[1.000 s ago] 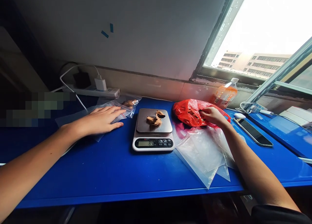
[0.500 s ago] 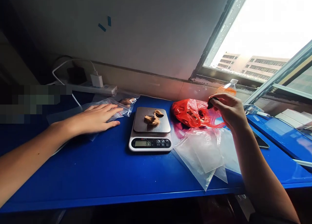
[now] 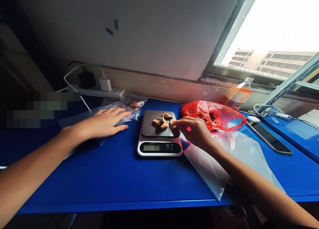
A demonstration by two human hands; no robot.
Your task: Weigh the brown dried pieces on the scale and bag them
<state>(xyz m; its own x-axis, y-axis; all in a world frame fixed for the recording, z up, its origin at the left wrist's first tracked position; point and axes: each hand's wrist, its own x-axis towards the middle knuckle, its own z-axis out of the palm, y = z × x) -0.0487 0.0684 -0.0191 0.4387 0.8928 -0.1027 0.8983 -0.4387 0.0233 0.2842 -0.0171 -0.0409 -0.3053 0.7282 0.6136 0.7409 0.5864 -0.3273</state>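
A white kitchen scale (image 3: 160,150) with a steel plate stands in the middle of the blue table, its display reading 8.9. Several dried, curled brown pieces (image 3: 161,123) lie on the plate. My right hand (image 3: 195,127) is over the plate's right edge, thumb and fingers pinching a small dried brown piece (image 3: 171,123) close to the others. Flat on clear zip bags (image 3: 131,114) to the left of the scale rests my left hand (image 3: 107,121), fingers stretched. One of these bags has brown contents (image 3: 135,104).
Right of the scale sit an open red plastic bag (image 3: 224,114) with brown pieces inside and flat clear bags (image 3: 211,176). An orange drink bottle (image 3: 239,94), a phone (image 3: 271,139) and a power strip (image 3: 117,92) with a white cable line the back and right.
My right hand has come left and down from above the red bag to the scale plate, carrying the dried piece. My left hand stays on the bags. The view has shifted slightly.
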